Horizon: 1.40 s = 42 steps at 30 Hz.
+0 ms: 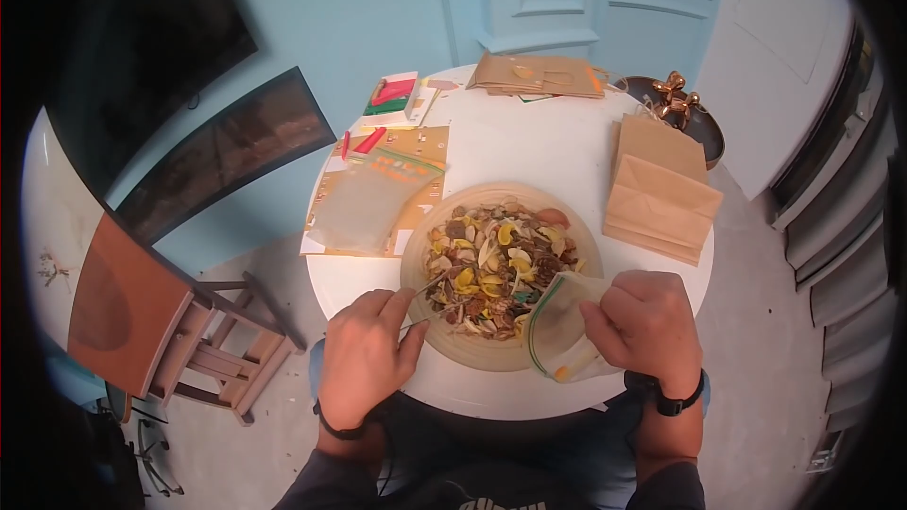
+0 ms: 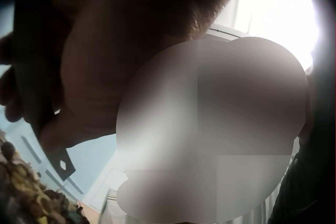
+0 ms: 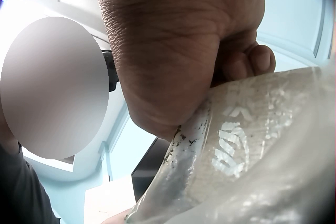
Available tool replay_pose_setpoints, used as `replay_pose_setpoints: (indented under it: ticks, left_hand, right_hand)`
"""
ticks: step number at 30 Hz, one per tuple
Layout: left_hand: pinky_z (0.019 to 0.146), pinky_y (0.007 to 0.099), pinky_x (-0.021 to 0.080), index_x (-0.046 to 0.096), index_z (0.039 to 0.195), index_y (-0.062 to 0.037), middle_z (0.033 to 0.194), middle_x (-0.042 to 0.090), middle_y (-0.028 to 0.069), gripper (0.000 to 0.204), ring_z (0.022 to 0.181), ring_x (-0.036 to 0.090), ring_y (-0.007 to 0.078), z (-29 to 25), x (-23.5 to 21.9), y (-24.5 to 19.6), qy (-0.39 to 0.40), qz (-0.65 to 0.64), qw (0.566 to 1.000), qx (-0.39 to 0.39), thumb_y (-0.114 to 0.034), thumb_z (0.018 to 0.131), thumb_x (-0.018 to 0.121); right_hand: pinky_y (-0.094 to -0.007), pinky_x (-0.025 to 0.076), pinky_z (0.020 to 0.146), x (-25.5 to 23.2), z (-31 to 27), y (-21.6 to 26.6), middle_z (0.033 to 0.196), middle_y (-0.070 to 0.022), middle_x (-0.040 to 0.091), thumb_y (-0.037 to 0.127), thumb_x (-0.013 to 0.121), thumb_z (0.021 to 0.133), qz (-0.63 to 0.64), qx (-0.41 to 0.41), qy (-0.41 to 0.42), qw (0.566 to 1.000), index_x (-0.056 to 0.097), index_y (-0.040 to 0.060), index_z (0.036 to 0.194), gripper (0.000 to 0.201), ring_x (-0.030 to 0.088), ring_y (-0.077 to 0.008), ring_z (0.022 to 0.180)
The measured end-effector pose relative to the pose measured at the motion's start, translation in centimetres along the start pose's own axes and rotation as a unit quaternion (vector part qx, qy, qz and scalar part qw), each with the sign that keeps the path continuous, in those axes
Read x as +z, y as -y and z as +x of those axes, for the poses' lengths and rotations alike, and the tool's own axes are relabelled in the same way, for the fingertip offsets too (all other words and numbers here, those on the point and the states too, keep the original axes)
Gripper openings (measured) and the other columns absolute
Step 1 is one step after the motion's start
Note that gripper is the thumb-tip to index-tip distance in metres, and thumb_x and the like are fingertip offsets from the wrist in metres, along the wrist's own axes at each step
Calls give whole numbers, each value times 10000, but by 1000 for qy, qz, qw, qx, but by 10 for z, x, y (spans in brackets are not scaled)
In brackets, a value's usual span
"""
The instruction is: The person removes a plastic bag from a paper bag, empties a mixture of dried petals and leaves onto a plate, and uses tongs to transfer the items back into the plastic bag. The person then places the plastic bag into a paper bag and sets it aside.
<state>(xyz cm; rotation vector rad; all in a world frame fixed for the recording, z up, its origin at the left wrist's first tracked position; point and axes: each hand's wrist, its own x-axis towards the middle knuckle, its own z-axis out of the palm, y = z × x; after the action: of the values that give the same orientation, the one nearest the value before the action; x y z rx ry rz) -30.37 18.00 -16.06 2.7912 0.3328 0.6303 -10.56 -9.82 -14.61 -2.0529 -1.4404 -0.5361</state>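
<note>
A round beige plate [image 1: 416, 335] bears a heap of mixed dried pieces [image 1: 496, 264], brown, cream and yellow, with a little green. My left hand [image 1: 364, 359] grips a pair of thin metal tongs [image 1: 427, 286] at the plate's left side, their ends reaching the heap. In the left wrist view one flat dark arm of the tongs [image 2: 62, 166] shows a small hole. With its fingers curled, my right hand [image 1: 652, 326] holds a translucent zip bag [image 1: 557, 326] over the plate's right rim. The bag's green-edged mouth faces the heap; white print [image 3: 231, 150] shows on its side.
Another flat zip bag [image 1: 364, 203] lies left on a patterned sheet [image 1: 430, 146], near red pieces and a small box [image 1: 392, 99]. Brown paper bags [image 1: 661, 194] lie right, more paper bags [image 1: 539, 74] at the back. A dark tray [image 1: 713, 137] holds a copper-coloured ornament [image 1: 673, 94].
</note>
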Motion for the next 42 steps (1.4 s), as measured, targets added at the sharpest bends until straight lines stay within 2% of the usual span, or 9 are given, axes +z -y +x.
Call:
replay_pose_setpoints:
  ticks: [7,13,16,19,25,28,31,36,42]
  left_hand:
    - [793,501,617,810,1177,-2,987,791,175,354,913,770,406,3,12,8,40,51,998,16,-132,859,898]
    - [788,500,609,807,1106,-3,959,782,166,274,912,766,393,5,19,13,32,57,997,30,-109,864,880]
    - [784,504,606,810,1102,-3,935,775,164,260,903,763,392,5,18,12,28,51,998,30,-90,865,874]
    - [789,497,607,815,1100,2,932,781,162,255,902,764,392,5,17,12,18,48,998,32,-79,866,874]
    - [801,471,625,830,1157,10,1011,822,182,297,930,788,396,2,2,2,-15,-6,1000,20,-81,880,884]
    - [790,468,628,830,1165,10,1010,824,179,298,918,792,390,-3,-3,-7,-1,-101,994,51,-82,888,887]
    - [781,464,628,826,1174,5,991,820,171,299,900,787,382,-3,-1,-27,30,-157,980,115,-89,897,889]
    - [793,467,638,795,1241,-12,1039,799,157,370,890,777,386,-2,13,-43,95,-141,971,166,-149,914,901]
    - [807,480,635,800,1239,1,1043,805,177,421,932,784,406,0,5,-25,66,-104,984,129,-170,875,923]
  right_hand:
    - [-440,492,520,3,2,1,624,-82,533,106,871,865,3,-7,2,1000,548,79,652,388,599,-311,543]
    - [-442,491,523,4,3,2,628,-83,533,104,872,863,6,-6,9,1000,546,77,652,390,600,-312,547]
    - [-474,394,503,7,4,4,607,-100,485,66,852,827,30,3,-13,999,489,49,647,405,532,-343,525]
    - [-445,489,525,3,3,3,633,-86,535,104,873,864,8,-4,12,1000,545,74,655,390,595,-315,545]
    - [-450,492,530,2,2,1,640,-79,545,122,868,883,0,-11,3,1000,556,85,664,383,607,-312,562]
    - [-446,493,531,4,2,2,647,-74,556,132,869,894,3,-8,2,1000,563,91,668,383,614,-308,571]
    - [-442,494,531,2,2,3,652,-73,567,134,869,900,-3,-5,12,1000,567,90,670,382,619,-304,573]
    - [-440,497,528,0,2,4,646,-75,566,130,870,900,-1,-6,7,1000,567,85,672,381,621,-304,570]
    - [-439,502,530,-4,1,1,643,-79,564,125,869,895,-1,1,8,1000,569,79,674,376,618,-308,566]
